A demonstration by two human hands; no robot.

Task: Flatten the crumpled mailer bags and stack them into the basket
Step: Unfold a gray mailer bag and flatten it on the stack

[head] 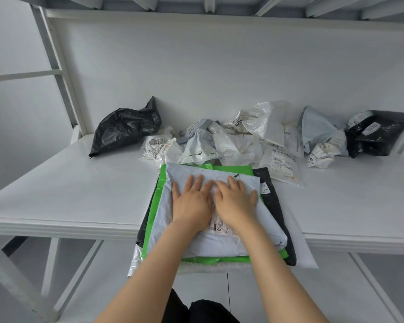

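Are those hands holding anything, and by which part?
Nothing is gripped. The left hand and right hand lie flat, pressing down on the middle of the grey mailer.

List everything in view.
top mailer: 1, pale grey, atop the stack at table's front edge
green mailer: 1, green, beneath it
flat black mailer: 1, black, lower in stack
bottom mailer: 1, white, overhanging the edge
crumpled mailers: many, white and grey, heaped at back
left bag: 1, black, back left
right bag: 1, black, far right
table: 1, white
frame: 1, white, overhead
left hand: 1, flat on top mailer
right hand: 1, flat beside it
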